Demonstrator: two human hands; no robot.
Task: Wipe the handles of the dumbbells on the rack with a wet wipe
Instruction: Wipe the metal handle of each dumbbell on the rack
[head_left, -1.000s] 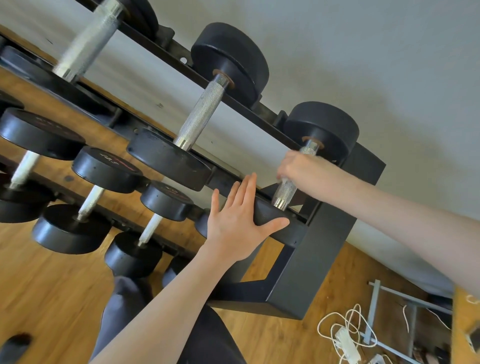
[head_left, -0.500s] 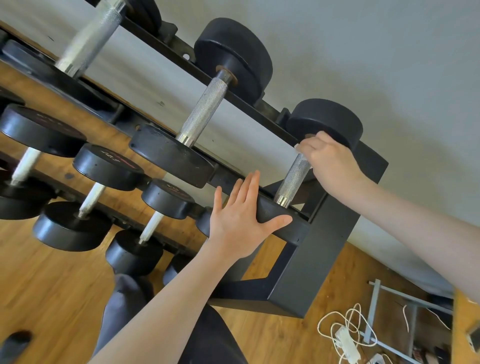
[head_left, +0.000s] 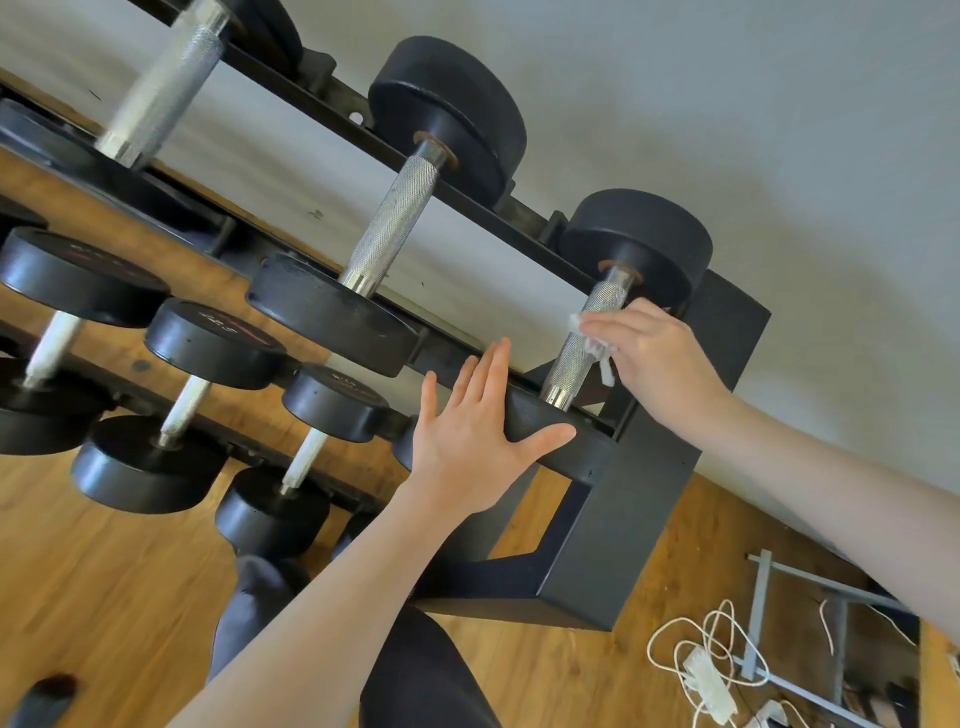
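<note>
Nearest: L hand flat, fingers straight and spread, palm pressed on the near head of the end dumbbell, thumb hooked under its rim — bracing, not gripping. Just beyond, R hand pinches a crumpled wet wipe against the right side of the knurled handle, about mid-length; fingers curled round the wipe, not round the bar. Far head sits on the rack's rear rail by the wall. Judgement: wipe is soft, thin, damp — prob. snags and shreds on knurling, so wrap it round the bar w/ the whole hand. Dumbbell heavy, stiff, can roll in its cradle; steady it at the head. Next dumbbell's handle to the left, untouched now.
</note>
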